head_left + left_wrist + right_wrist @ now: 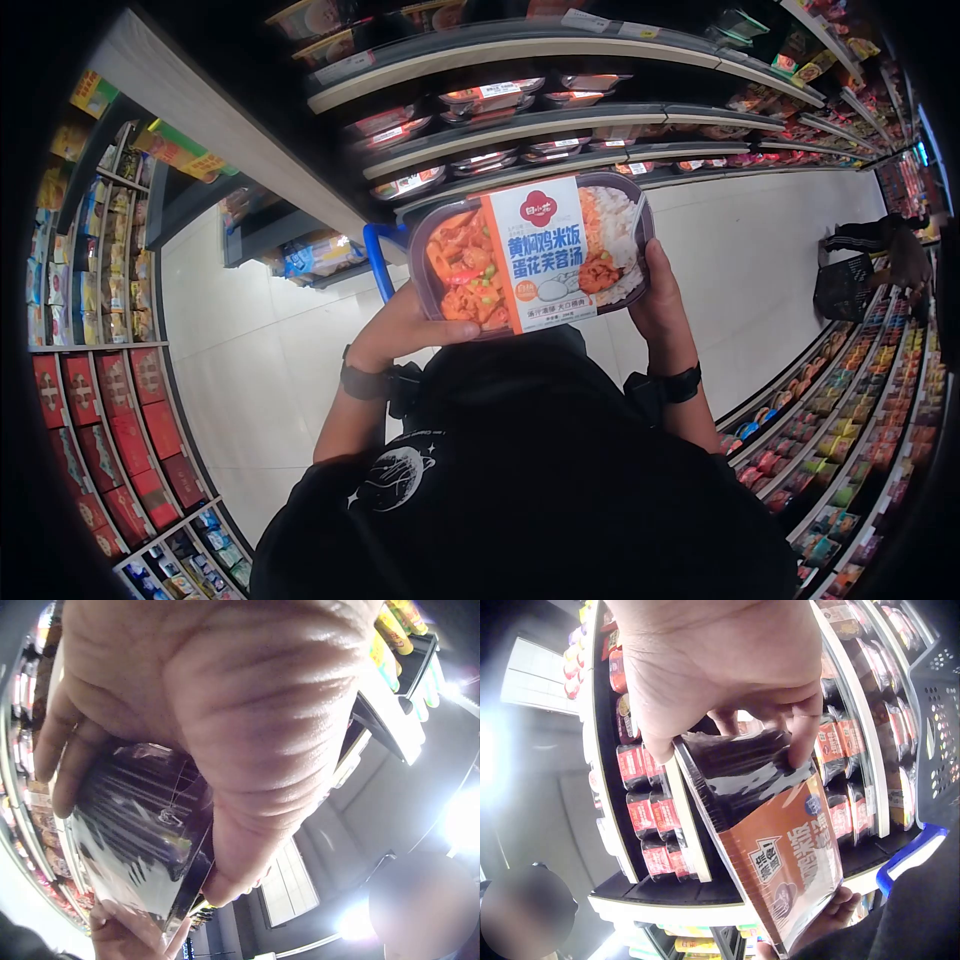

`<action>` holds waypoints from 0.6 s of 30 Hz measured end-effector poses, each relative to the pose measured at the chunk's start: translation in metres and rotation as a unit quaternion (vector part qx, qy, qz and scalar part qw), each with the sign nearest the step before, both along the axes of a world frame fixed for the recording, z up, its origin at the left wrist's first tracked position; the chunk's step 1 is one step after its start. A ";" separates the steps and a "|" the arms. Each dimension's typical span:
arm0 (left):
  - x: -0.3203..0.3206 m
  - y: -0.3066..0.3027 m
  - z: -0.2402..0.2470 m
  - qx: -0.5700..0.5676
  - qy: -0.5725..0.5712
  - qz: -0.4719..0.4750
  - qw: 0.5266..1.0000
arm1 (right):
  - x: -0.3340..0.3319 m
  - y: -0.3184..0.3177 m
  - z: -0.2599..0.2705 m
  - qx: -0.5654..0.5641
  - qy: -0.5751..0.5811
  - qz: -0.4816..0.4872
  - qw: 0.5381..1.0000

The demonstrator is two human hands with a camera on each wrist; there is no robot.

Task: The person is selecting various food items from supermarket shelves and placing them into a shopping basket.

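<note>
Leftmost, the left hand (405, 325) is gripping one end of a sealed meal tray (530, 255). Its thumb is lying along the tray's edge and its other fingers are hiding underneath. The tray is hanging level in the air between both hands, in front of the chilled shelves (520, 130), and is cutting off part of a blue handle (382, 248) behind it. The right hand (660, 300) is clasping the other end, fingertips tucked out of sight below. The sleeve's small print is blurring beyond reading.
</note>
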State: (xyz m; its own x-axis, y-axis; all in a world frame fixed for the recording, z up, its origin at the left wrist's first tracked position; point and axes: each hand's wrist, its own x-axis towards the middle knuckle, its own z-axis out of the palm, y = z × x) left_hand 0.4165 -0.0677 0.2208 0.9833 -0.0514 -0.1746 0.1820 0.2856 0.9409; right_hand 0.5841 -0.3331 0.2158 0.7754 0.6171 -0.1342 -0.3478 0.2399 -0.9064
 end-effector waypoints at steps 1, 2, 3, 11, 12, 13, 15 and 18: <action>-0.001 0.000 -0.002 0.007 -0.003 0.002 1.000 | -0.002 -0.001 0.001 0.001 -0.002 0.002 1.000; -0.001 -0.002 -0.001 -0.004 -0.005 0.001 1.000 | -0.001 -0.002 0.002 0.000 -0.003 0.005 1.000; 0.000 -0.002 0.002 -0.015 -0.006 -0.001 1.000 | -0.001 -0.002 0.003 -0.001 -0.003 0.005 1.000; 0.003 -0.004 0.002 -0.029 -0.022 -0.002 0.999 | -0.001 -0.006 -0.001 0.016 0.002 0.007 1.000; 0.004 -0.005 0.000 -0.023 -0.040 0.015 0.999 | -0.001 -0.005 -0.001 0.021 0.001 0.010 1.000; 0.005 -0.007 0.000 -0.017 -0.059 0.032 0.998 | -0.001 -0.002 -0.001 0.011 0.007 0.005 1.000; 0.009 -0.009 0.010 0.092 -0.132 0.087 0.983 | -0.001 0.005 0.004 -0.010 0.019 -0.008 1.000; 0.010 -0.005 0.018 0.308 -0.195 0.109 0.925 | 0.004 0.003 0.018 0.024 0.114 0.056 0.992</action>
